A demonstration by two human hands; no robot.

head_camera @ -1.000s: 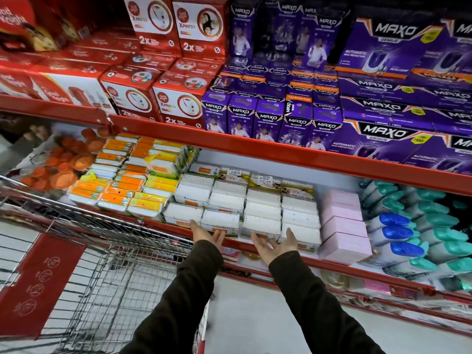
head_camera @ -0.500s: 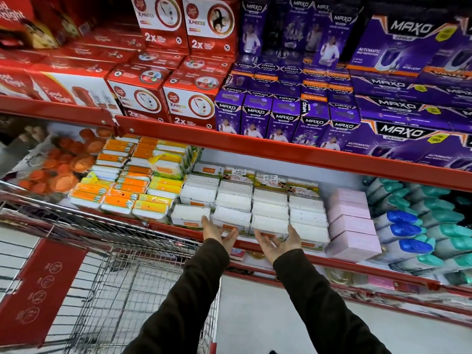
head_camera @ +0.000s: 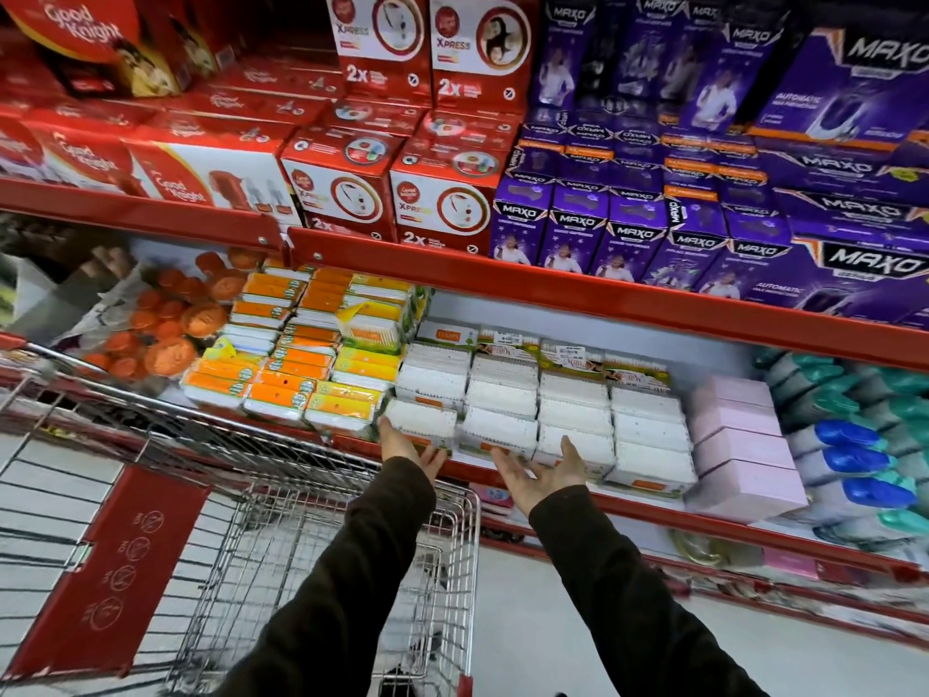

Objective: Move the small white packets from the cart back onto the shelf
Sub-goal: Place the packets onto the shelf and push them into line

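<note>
- The small white rectangular packets (head_camera: 543, 410) lay in stacked rows on the red-edged metal shelf (head_camera: 653, 513), reaching its front edge.
- The left hand (head_camera: 409, 447) lay open, fingers spread, against the front of the leftmost front packet, gripping nothing.
- The right hand (head_camera: 540, 472) was open too, palm up and fingers apart, its tips touching the front packets of the middle rows, with nothing pinched.
- Both dark sleeves reached over the silver wire shopping cart (head_camera: 321, 555) parked below the shelf's front edge; whether packets remained in its basket I could not tell.
- Orange-and-yellow packs (head_camera: 301, 364) sat just left of the white ones, pale pink boxes (head_camera: 739, 445) just right.
- The shelf above carried red cartons (head_camera: 392, 193) and purple cartons (head_camera: 704, 213).
</note>
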